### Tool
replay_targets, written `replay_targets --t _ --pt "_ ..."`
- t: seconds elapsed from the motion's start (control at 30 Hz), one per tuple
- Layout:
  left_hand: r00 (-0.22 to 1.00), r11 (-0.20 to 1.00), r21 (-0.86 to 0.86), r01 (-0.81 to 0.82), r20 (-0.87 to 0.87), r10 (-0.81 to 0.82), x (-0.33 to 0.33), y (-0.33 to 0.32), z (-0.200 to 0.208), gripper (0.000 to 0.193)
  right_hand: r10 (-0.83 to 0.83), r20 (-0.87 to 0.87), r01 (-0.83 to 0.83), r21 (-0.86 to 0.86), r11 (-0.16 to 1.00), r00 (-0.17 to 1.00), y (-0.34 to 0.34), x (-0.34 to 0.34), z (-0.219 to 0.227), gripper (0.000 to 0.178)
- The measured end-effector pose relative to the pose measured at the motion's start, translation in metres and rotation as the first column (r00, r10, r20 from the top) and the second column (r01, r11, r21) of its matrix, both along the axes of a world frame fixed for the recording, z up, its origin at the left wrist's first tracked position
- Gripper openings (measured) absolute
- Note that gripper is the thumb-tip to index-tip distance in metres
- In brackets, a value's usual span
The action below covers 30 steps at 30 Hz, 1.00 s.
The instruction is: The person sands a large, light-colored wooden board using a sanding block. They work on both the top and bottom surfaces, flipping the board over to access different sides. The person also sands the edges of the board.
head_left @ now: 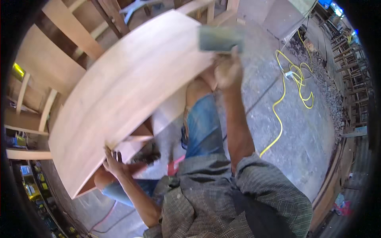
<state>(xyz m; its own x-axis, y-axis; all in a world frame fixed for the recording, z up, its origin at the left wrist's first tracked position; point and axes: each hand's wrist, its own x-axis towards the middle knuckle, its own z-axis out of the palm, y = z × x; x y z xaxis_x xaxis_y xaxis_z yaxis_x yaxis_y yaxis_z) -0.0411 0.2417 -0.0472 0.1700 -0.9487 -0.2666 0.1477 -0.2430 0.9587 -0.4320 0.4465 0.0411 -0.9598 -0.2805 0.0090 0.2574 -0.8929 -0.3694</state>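
Note:
A long, pale reddish wooden panel [119,87] with a curved far edge lies slantwise in front of me, over a wooden frame. My left hand [114,162] holds its near edge toward the left end, fingertips on top. At the panel's right end, my right hand [229,71] grips a dark grey-green sheet of sandpaper [219,39], thumb on its near edge. Sheet and hand are smeared by motion. Part of the sandpaper reaches past the panel's end; whether it touches the wood I cannot tell.
Wooden frames and boards [65,25] stand beyond the panel. A yellow cable [282,103] lies looped on the grey concrete floor [305,139] to the right. My knees, in blue denim [204,123], are beneath the panel's near edge. Small boxes [29,178] line the far left.

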Motion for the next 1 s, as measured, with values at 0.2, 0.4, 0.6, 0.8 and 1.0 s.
replay_targets --t 0.2,0.4,0.6,0.8,1.0 --pt "0.975 0.972 0.150 0.182 0.104 -0.199 0.001 0.010 0.024 0.045 0.460 0.155 -0.471 0.498 0.728 0.874 -0.032 0.069 -0.056 0.039" --pt "0.902 0.925 0.197 0.326 0.228 -0.367 0.014 0.003 0.035 0.049 0.516 0.013 -0.410 0.625 0.665 0.856 -0.032 0.098 -0.032 0.030" --pt "0.520 0.628 0.233 0.743 0.392 -0.759 0.012 -0.004 0.103 0.038 0.441 -0.742 0.606 0.668 0.432 0.504 -0.044 0.053 0.003 0.030" --pt "0.458 0.565 -0.328 0.757 0.884 -0.100 -0.076 -0.106 0.107 0.018 0.269 -0.393 0.067 0.661 0.748 0.879 -0.142 0.007 0.020 0.030" --pt "0.266 0.312 -0.302 0.901 0.952 0.154 -0.147 -0.182 0.058 0.040 0.684 -0.729 0.942 0.201 0.268 -0.039 -0.253 -0.043 0.002 0.034"
